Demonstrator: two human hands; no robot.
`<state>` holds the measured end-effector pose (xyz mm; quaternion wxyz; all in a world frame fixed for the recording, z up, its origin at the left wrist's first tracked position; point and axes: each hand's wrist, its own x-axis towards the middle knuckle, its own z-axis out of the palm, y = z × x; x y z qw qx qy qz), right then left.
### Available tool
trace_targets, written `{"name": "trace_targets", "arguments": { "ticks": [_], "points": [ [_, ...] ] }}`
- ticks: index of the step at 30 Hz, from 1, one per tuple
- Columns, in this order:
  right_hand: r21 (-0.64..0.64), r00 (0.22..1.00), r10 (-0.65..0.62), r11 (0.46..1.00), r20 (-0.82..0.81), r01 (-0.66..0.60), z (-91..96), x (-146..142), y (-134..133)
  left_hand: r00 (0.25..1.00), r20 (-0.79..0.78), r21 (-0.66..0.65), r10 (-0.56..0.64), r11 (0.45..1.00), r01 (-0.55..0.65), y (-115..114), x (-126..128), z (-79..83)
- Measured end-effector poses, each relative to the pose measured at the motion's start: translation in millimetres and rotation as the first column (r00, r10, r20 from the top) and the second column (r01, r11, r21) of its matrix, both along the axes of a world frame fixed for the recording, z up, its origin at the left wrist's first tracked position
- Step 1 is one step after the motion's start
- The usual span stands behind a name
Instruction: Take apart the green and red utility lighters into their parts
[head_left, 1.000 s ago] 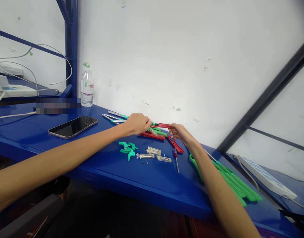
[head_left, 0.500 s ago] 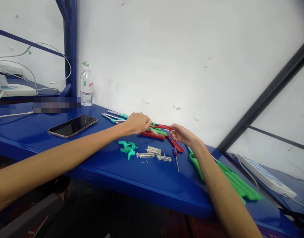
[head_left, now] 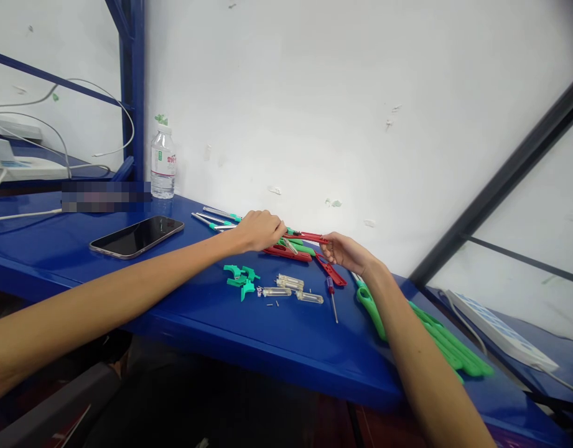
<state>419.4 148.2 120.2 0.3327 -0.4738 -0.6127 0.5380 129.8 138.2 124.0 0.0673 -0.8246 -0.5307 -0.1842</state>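
Bottle (head_left: 163,163) stands upright — left hand (head_left: 260,230), right hand (head_left: 346,254) hold red strip (head_left: 309,237).

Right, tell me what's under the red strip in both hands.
A green piece and another red piece lie under the red strip; the left hand hides their left ends.

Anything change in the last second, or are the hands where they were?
Nothing clearly moved. The left hand and right hand still pinch the red strip between them, at its two ends, above the red and green pieces. The phone, water bottle and small screwdriver lie as before.
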Motion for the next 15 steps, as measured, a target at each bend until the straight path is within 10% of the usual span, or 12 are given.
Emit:
{"name": "trace_targets", "arguments": {
  "ticks": [15],
  "points": [
    [0.003,0.987,0.130,0.991,-0.095,-0.130,11.3,-3.4,-11.1,0.999,-0.034,0.022,0.007,1.000,-0.006,0.4,-0.1,-0.4]
  ]
}}
